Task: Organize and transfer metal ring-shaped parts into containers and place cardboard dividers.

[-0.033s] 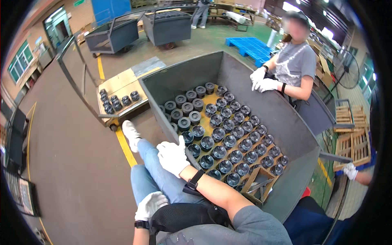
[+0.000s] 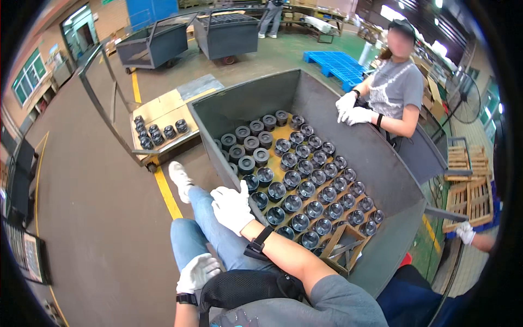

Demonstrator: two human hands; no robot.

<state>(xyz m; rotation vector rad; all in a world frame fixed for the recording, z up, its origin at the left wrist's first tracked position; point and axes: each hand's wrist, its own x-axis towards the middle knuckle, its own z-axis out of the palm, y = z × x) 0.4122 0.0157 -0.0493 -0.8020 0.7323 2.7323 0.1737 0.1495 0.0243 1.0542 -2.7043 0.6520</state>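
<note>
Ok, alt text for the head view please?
White-gloved right hand beside a grey metal bin holding rows of round black parts; white-gloved left hand near the lap. A co-worker stands across the bin.

My right hand (image 2: 231,210) and left hand (image 2: 197,273) wear white fabric gloves (image 2: 239,219). A black strap (image 2: 260,241) with a bulkier piece circles my right wrist; a black band (image 2: 186,298) circles my left. I have a short grey sleeve (image 2: 340,291), light-blue jeans (image 2: 188,240), a white shoe (image 2: 180,177) and a padded black mesh piece (image 2: 245,291) across my front.
</note>
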